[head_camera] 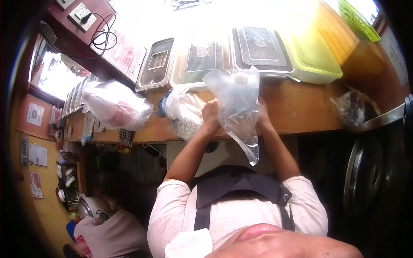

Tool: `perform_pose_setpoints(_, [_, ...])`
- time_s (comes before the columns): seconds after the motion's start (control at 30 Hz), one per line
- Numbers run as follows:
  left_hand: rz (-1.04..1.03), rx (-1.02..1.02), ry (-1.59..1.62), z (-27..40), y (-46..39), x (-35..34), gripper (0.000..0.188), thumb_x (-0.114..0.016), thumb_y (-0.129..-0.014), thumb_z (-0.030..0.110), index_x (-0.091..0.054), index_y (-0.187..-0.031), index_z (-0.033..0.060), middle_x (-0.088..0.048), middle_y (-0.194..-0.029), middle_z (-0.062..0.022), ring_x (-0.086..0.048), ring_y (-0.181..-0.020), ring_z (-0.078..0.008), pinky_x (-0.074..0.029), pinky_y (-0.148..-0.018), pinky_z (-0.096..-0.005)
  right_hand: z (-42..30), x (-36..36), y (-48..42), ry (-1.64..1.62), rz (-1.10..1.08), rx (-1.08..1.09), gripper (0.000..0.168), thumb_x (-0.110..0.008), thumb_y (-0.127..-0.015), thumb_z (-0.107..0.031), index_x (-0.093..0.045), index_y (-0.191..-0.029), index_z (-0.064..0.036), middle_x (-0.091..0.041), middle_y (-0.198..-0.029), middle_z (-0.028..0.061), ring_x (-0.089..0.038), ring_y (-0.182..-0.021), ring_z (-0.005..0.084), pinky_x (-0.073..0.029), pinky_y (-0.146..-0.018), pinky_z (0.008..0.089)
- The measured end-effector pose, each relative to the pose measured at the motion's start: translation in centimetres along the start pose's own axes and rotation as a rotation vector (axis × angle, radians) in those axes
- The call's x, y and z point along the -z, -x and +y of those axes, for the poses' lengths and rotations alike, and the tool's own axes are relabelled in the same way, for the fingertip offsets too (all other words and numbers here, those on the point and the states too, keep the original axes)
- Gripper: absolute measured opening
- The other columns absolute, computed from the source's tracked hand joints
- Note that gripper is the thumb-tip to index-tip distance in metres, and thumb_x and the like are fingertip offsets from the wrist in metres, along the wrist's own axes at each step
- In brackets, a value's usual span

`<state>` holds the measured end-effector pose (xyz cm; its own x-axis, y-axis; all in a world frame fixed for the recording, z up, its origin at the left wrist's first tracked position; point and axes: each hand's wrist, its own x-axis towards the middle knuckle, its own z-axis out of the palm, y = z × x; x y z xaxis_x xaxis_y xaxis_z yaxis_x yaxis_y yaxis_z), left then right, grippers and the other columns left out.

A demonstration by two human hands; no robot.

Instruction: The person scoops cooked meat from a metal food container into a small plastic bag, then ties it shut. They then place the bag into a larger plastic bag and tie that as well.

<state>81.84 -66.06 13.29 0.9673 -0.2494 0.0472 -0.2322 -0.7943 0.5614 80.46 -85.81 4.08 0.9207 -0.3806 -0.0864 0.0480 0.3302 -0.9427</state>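
Note:
A clear plastic bag (238, 96) stands spread between my two hands above the wooden counter. My left hand (211, 113) is closed at the bag's left side. My right hand (263, 113) is at its right side, with the fingers mostly hidden behind the plastic. Something round and whitish (240, 78) shows near the bag's upper end; I cannot tell whether it is inside or behind. The bag's lower corner hangs past the counter edge towards my dark apron (238, 190). Just left of my left hand lies a bundle of thin plastic bags (187, 111).
Lidded plastic containers (201, 61) line the back of the counter (303, 106), beside a yellow-green box (317, 61). A large filled plastic bag (116, 104) sits left. Crumpled clear plastic (350, 108) lies right. Another person (109, 233) bends near a metal pot (92, 206) at lower left.

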Motion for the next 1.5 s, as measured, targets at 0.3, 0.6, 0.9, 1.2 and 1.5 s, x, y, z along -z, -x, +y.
perform_pose_setpoints(0.3, [0.245,0.121,0.798,-2.0,7.1,7.0,0.022,-0.065,-0.088,0.022,-0.064,-0.099,0.0028,-0.059,-0.072,-0.0004,-0.052,-0.062,-0.0063,-0.043,-0.057,-0.0229,-4.7,-1.9,12.6,-0.14,0.033,0.338,0.029,-0.063,-0.089,-0.017,-0.051,-0.112,-0.003,-0.051,-0.099,0.0039,-0.047,-0.093,0.011,-0.042,-0.081,0.026])
perform_pose_setpoints(0.6, [-0.112,-0.196,0.426,-0.5,12.9,2.5,0.041,-0.079,-0.071,0.027,-0.067,-0.106,0.0087,-0.066,-0.084,-0.008,-0.058,-0.068,-0.0188,-0.049,-0.066,-0.0311,-5.7,-3.0,16.3,0.506,-0.115,0.294,0.009,-0.069,-0.081,-0.003,-0.066,-0.089,0.0,-0.059,-0.072,-0.0024,-0.053,-0.067,0.0065,-0.046,-0.063,0.0221])
perform_pose_setpoints(0.9, [0.04,-0.032,0.66,1.0,11.1,8.2,0.015,-0.076,-0.076,0.015,-0.071,-0.083,0.0019,-0.064,-0.072,-0.0019,-0.055,-0.073,-0.0096,-0.045,-0.071,-0.0248,-13.0,-4.3,15.2,0.281,-0.199,0.082,0.009,-0.072,-0.08,-0.006,-0.069,-0.086,0.0,-0.061,-0.071,-0.002,-0.053,-0.065,0.0048,-0.044,-0.06,0.0204])
perform_pose_setpoints(1.2, [0.173,-0.031,0.531,1.8,10.4,8.8,0.018,-0.073,-0.081,0.02,-0.069,-0.079,0.0026,-0.061,-0.062,-0.0027,-0.054,-0.067,-0.0107,-0.043,-0.066,-0.0269,-11.9,-4.4,14.3,0.235,-0.192,0.11,0.022,-0.075,-0.079,-0.011,-0.067,-0.096,-0.002,-0.066,-0.079,0.0019,-0.058,-0.072,0.0073,-0.047,-0.066,0.0226])
perform_pose_setpoints(1.5, [0.596,-0.016,0.77,0.1,9.7,11.0,0.019,-0.067,-0.087,0.019,-0.062,-0.08,0.0026,-0.053,-0.058,-0.0014,-0.051,-0.049,-0.007,-0.039,-0.05,-0.0234,-6.5,-3.6,17.3,0.494,-0.526,-0.32,0.032,-0.072,-0.079,-0.013,-0.061,-0.102,0.006,-0.067,-0.09,0.0082,-0.063,-0.078,0.0125,-0.05,-0.075,0.0258])
